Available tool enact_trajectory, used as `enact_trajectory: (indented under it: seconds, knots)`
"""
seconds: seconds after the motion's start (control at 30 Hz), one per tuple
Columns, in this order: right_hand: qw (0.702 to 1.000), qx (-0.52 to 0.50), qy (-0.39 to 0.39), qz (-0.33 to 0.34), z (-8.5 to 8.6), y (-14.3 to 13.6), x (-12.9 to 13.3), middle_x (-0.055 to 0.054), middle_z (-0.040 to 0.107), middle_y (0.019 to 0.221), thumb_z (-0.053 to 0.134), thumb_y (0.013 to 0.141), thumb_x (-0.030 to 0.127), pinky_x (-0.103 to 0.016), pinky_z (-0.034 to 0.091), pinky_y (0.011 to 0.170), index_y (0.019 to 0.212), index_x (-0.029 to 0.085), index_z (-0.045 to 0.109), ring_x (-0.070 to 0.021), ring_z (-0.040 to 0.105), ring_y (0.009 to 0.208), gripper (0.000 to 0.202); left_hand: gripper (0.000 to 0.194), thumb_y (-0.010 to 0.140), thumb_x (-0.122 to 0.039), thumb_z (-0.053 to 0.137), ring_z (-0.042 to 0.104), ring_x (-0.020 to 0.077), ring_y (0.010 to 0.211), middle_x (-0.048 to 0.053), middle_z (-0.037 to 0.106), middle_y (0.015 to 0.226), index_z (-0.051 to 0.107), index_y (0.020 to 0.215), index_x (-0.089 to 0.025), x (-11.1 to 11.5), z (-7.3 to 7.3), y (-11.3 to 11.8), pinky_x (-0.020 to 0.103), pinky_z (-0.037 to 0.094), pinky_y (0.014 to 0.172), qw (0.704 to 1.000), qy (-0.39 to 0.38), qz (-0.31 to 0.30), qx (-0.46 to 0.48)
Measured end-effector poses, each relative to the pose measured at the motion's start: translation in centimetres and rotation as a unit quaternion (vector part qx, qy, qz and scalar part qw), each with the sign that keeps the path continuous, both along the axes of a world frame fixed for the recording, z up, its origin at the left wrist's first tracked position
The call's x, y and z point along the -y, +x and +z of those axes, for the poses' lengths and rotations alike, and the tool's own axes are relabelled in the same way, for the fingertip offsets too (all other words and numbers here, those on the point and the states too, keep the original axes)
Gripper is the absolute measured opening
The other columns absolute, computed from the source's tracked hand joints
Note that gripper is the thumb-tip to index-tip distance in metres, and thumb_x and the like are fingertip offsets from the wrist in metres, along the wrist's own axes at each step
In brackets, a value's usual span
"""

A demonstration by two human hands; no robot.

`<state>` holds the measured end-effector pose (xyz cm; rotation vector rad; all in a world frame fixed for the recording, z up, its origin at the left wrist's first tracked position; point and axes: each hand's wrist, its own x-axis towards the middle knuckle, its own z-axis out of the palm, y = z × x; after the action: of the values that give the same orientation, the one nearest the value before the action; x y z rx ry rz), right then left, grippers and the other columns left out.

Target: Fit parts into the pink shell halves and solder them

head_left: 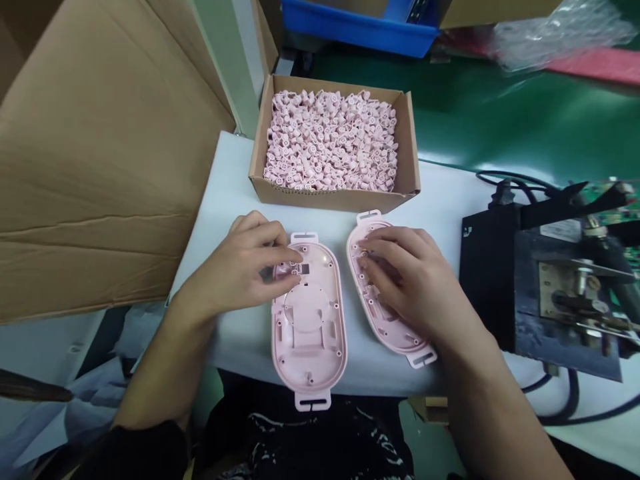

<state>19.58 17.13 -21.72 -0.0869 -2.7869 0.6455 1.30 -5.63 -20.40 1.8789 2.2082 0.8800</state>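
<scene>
We see two pink oval shells lying hollow side up on the white bench (240, 193), with a cardboard box of small pink parts (331, 141) just behind them. Our left hand (245, 270) rests at the top of the left shell (309, 320), thumb and forefinger nearly closed over the little dark recess there; they seem to pinch or press something small, but we cannot tell whether a part is actually held. Our right hand (415, 280) lies flat across the right shell (385, 293), fingers loosely spread and pressing on its upper end, gripping nothing that we can make out. The left shell sits close to the near edge of the bench, its lower tab hanging just over our lap, and that is our first worry: a push from the left hand could slide it off, since nothing pins it but those fingertips. The right shell lies tilted, angled toward the black fixture (545, 293) at our right, and we judge that a careless sweep of the forearm could knock it against that metal or catch the cables (560, 413) beneath. A tiny part pressed in crooked might jam or snap a thin post inside the shell; we cannot see its seating under the fingers. The open box stands just beside the shells, so a bump from either hand could tip loose parts across the bench, where pink on pale would be easy to lose.
</scene>
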Motion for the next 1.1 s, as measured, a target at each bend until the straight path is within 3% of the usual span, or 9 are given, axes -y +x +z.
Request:
enact_trajectory:
  seconds: [0.47,0.6,0.73,0.8,0.9,0.97,1.1]
  knots:
    - [1.0,0.029,0.013,0.001,0.2,0.1,0.0,-0.008,0.063,0.126,0.062,0.096,0.026,-0.046,0.05,0.1,0.121,0.023,0.061,-0.0276,0.057,0.116,0.025,0.021,0.087,-0.027,0.075,0.051,0.0195,0.088,0.002,0.059,0.091,0.071,0.107,-0.022,0.3,0.5,-0.3,0.038,0.044,0.084,1.0,-0.008,-0.018,0.015]
    - [0.998,-0.017,0.004,-0.062,0.4,0.1,0.0,-0.012,0.056,0.136,0.06,0.095,0.028,-0.053,0.042,0.107,0.128,0.024,0.057,-0.0315,0.053,0.126,0.033,0.024,0.087,-0.028,0.073,0.053,0.018,0.088,0.002,0.056,0.096,0.063,0.108,-0.02,0.0,0.7,0.2,0.036,0.045,0.083,0.996,-0.011,0.072,0.06]
    - [0.981,-0.01,-0.106,-0.161,0.1,0.1,-0.2,-0.013,0.056,0.138,0.053,0.099,0.034,-0.055,0.044,0.106,0.14,0.026,0.048,-0.0307,0.054,0.126,0.042,0.047,0.083,-0.041,0.072,0.054,0.0235,0.103,0.006,0.053,0.113,0.054,0.119,-0.017,-0.4,0.5,0.7,0.041,0.046,0.092,0.982,-0.106,0.132,0.081]
    - [0.968,0.026,-0.176,-0.179,-0.2,0.0,-0.3,-0.011,0.058,0.137,0.049,0.1,0.038,-0.053,0.046,0.105,0.143,0.026,0.046,-0.0291,0.056,0.123,0.044,0.042,0.084,-0.044,0.067,0.054,0.0264,0.106,0.007,0.052,0.114,0.058,0.116,-0.018,-0.7,0.3,0.8,0.047,0.044,0.096,0.977,-0.148,0.136,0.067]
    - [0.958,0.05,-0.208,-0.192,-0.6,-0.5,-0.4,-0.011,0.059,0.138,0.055,0.096,0.041,-0.055,0.043,0.109,0.142,0.025,0.049,-0.0303,0.055,0.126,0.049,0.032,0.086,-0.048,0.061,0.054,0.0286,0.103,0.007,0.055,0.108,0.061,0.099,-0.019,-1.1,0.4,0.7,0.051,0.043,0.095,0.976,-0.163,0.134,0.06]
    - [0.956,0.058,-0.218,-0.188,-0.8,-0.8,-0.5,-0.01,0.059,0.139,0.06,0.093,0.041,-0.054,0.04,0.112,0.14,0.025,0.051,-0.0294,0.054,0.128,0.051,0.032,0.086,-0.049,0.061,0.057,0.0273,0.1,0.006,0.059,0.106,0.06,0.099,-0.02,-1.1,0.6,0.7,0.047,0.046,0.089,0.971,-0.158,0.133,0.119]
    - [0.95,0.077,-0.244,-0.181,-0.5,-1.5,-0.3,-0.006,0.06,0.139,0.064,0.089,0.037,-0.048,0.037,0.115,0.137,0.027,0.053,-0.026,0.053,0.129,0.051,0.04,0.09,-0.056,0.058,0.064,0.0227,0.089,0.002,0.066,0.102,0.055,0.116,-0.026,0.0,0.4,1.2,0.034,0.052,0.071,0.93,-0.17,0.164,0.282]
